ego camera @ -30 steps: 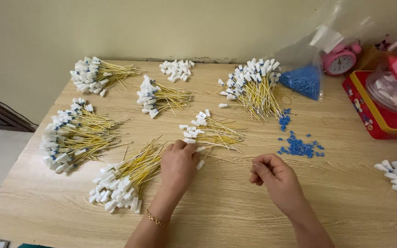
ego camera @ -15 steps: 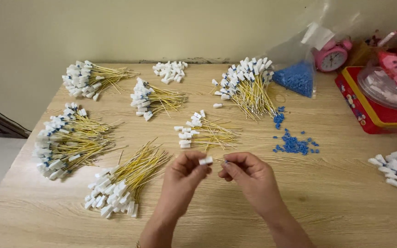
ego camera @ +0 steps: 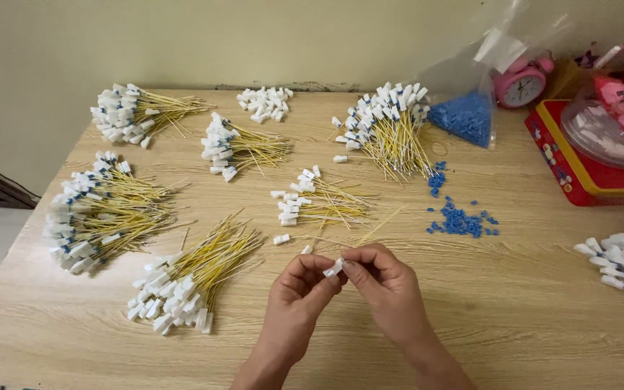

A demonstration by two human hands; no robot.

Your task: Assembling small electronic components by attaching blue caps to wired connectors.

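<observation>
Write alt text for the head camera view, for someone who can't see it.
Two hands, left hand and right hand, pinch a small white connector above a wooden table. Bundles of yellow wires with white ends lie around, with loose blue beads to the right.

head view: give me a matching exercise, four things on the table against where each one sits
Things:
1. pink alarm clock
2. loose blue beads
3. pile of white connectors
4. small white connector

Places:
A. pinched between both hands
B. far edge, left of centre
C. far right, beside the red tin
D. scattered right of centre

Pairs: 1-C, 2-D, 3-B, 4-A
</observation>
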